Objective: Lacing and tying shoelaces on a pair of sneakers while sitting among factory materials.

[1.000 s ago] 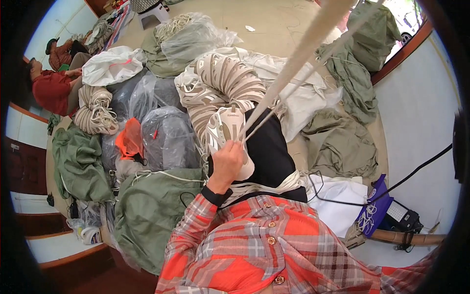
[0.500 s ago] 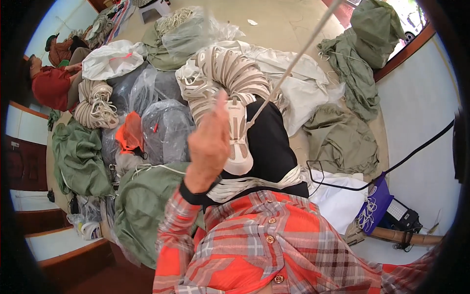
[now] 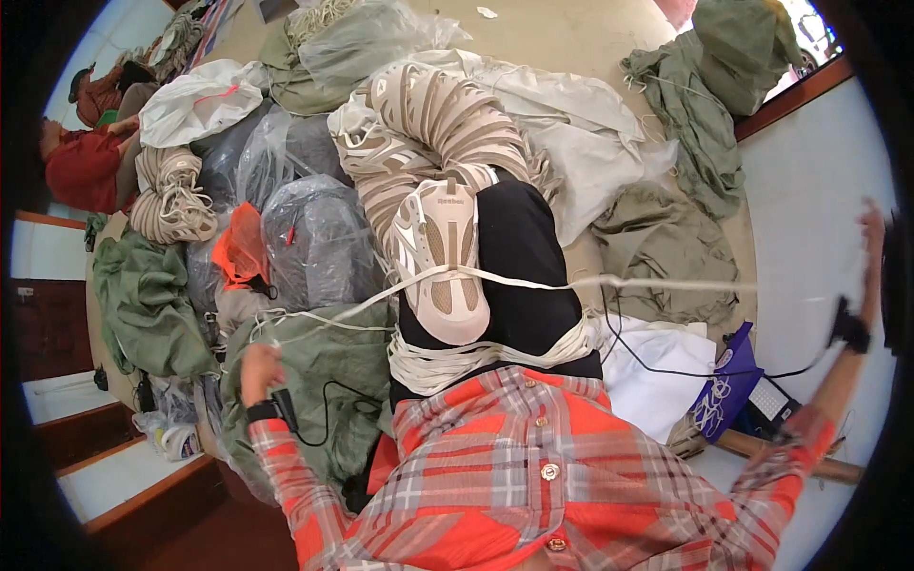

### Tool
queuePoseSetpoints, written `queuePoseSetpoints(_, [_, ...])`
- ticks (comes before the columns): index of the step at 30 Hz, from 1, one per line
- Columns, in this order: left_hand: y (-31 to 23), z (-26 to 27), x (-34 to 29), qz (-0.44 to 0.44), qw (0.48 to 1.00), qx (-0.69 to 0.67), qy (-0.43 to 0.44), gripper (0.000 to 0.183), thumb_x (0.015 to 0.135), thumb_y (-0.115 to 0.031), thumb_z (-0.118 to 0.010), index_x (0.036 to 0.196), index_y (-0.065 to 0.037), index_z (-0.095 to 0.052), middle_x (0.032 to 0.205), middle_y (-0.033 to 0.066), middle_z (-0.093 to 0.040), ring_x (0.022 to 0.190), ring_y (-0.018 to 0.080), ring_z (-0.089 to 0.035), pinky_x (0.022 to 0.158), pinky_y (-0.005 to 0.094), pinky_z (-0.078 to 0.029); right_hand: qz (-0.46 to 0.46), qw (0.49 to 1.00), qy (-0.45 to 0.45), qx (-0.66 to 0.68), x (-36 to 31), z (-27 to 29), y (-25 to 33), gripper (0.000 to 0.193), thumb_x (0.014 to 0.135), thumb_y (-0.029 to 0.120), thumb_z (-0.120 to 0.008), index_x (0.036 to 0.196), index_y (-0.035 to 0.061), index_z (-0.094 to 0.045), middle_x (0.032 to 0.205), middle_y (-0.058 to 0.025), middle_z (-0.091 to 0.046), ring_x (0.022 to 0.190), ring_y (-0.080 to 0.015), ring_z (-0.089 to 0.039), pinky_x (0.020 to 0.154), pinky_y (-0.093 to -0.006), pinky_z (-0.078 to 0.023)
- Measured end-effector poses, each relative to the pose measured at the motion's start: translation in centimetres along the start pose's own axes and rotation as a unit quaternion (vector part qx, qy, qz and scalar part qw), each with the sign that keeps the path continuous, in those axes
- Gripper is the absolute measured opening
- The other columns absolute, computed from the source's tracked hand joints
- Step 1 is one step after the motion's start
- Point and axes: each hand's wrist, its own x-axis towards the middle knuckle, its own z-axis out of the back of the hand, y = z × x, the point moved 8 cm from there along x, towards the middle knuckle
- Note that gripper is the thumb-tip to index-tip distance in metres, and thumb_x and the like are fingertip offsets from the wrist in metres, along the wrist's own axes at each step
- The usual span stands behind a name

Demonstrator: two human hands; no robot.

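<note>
A beige and white sneaker upper (image 3: 449,257) lies across my lap, its rounded toe toward me. A long white shoelace (image 3: 519,282) crosses the middle of the upper and stretches out to both sides. At the lower left, my left hand (image 3: 259,371) is closed at the lace's left end. Far out at the right, my right hand (image 3: 870,252) is raised beside the wall, blurred, with the lace drawn straight toward it; the lace fades against the wall. A bundle of loose white laces (image 3: 428,369) lies over my lap at the waist.
Stacked sneaker uppers (image 3: 457,119) curve beyond my knees; another stack (image 3: 171,195) sits left. Plastic-wrapped bundles (image 3: 319,243) and green sacks (image 3: 152,305) fill the left side. A purple bag (image 3: 728,381) hangs at right. Another person (image 3: 81,171) sits far left.
My left hand has moved from over the upper down to the left. My right hand has come into view at the far right. The lace now spans sideways across the upper rather than rising diagonally.
</note>
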Motion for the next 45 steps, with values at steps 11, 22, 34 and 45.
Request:
queuePoseSetpoints(11, [-34.6, -13.4, -14.5, -0.373, 0.888, -0.01, 0.268, 0.022, 0.087, -0.013, -0.048, 0.101, 0.002, -0.057, 0.059, 0.0007, -0.055, 0.051, 0.007, -0.051, 0.048, 0.0228, -0.039, 0.177, 0.887, 0.256, 0.341, -13.7, -31.0, 36.6, 0.008, 0.073, 0.004, -0.052, 0.071, -0.0031, -0.054, 0.064, -0.0243, -0.056, 0.064, -0.0393, -0.059, 0.056, -0.0451, -0.047])
queuePoseSetpoints(22, [-34.5, -14.9, -14.4, -0.306, 0.876, 0.039, 0.37, 0.032, 0.092, -0.02, -0.041, 0.11, 0.005, -0.052, 0.052, 0.0039, -0.055, 0.04, 0.0074, -0.045, 0.04, 0.0221, -0.035, 0.181, 0.857, 0.346, 0.335, -17.3, -33.8, 37.8, 0.008, 0.071, 0.005, -0.051, 0.072, -0.0019, -0.054, 0.061, -0.0209, -0.056, 0.062, -0.0368, -0.058, 0.059, -0.043, -0.047])
queuePoseSetpoints(34, [-32.3, -17.4, -10.3, -0.195, 0.855, -0.058, 0.476, 0.022, 0.091, -0.019, -0.042, 0.093, 0.0, -0.055, 0.047, 0.0035, -0.053, 0.032, 0.0051, -0.034, 0.031, 0.02, -0.025, 0.185, 0.899, 0.321, 0.233, -17.4, -33.6, 40.9, 0.014, 0.062, 0.011, -0.056, 0.066, -0.002, -0.061, 0.061, -0.0213, -0.059, 0.061, -0.0363, -0.061, 0.059, -0.042, -0.05])
queuePoseSetpoints(45, [-34.5, -22.0, -10.0, -0.697, 0.557, 0.366, 0.266, 0.013, 0.064, -0.013, -0.061, 0.067, -0.002, -0.065, 0.064, 0.0132, -0.063, 0.057, 0.0232, -0.061, 0.053, 0.0358, -0.048, 0.111, 0.868, 0.319, 0.365, -18.6, -34.7, 38.9, 0.024, 0.078, 0.005, -0.044, 0.062, -0.0043, -0.059, 0.053, -0.0193, -0.057, 0.047, -0.0252, -0.061, 0.047, -0.0362, -0.05])
